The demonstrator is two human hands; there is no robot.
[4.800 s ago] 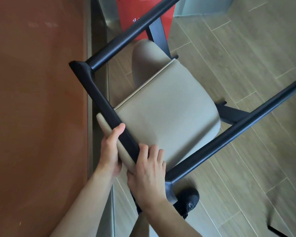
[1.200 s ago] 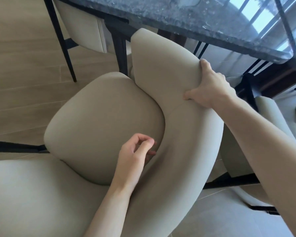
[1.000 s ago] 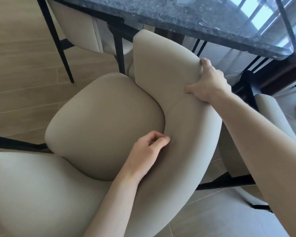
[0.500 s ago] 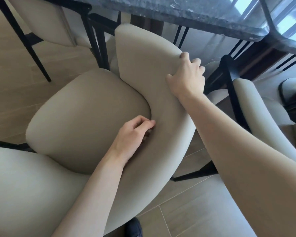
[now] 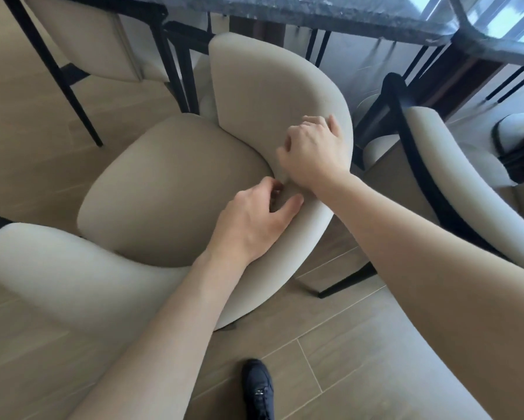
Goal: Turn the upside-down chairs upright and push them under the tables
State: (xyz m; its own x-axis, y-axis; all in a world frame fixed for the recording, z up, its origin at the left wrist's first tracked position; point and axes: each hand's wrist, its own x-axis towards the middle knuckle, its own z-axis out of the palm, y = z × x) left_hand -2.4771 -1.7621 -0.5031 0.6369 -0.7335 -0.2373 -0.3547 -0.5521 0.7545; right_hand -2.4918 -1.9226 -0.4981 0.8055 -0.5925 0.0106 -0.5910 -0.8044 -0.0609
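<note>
Room: dining area, pale wood-look plank floor (image 5: 330,353), a dark speckled stone surface (image 5: 330,13) running along the top of the view.

Grips. The right hand (image 5: 313,153) lay over the top edge of the backrest, fingers curled down its far side; a closed grip on the backrest, though the fingertips were out of sight behind it. The left hand (image 5: 254,221) rested on the inner curve of the backrest where it met the seat cushion, fingers half bent and loose, thumb apart; more a bracing touch than a clamp, so I read it as open.

Task item: the beige upholstered chair with curved wraparound back (image 5: 170,189) stood upright on the floor, seat facing up, one front corner near the surface's edge but most of the seat outside it. One black metal leg (image 5: 344,281) showed at lower right.

Step judged: pushing the chair under. To do it well:
- press low and level through both hands so the chair slides and does not tip forward
- steer between the neighbouring beige chair on the right (image 5: 454,183) and the one on the left (image 5: 82,43), both close
- watch that the backrest top does not strike the stone edge
- keep the dark shoe (image 5: 259,389) clear of the rear legs.

Not resolved: the other chair legs were hidden under the seat; the surface's supports were only partly seen. A pale upholstered form at lower left (image 5: 57,277) was cut off, orientation unclear.
</note>
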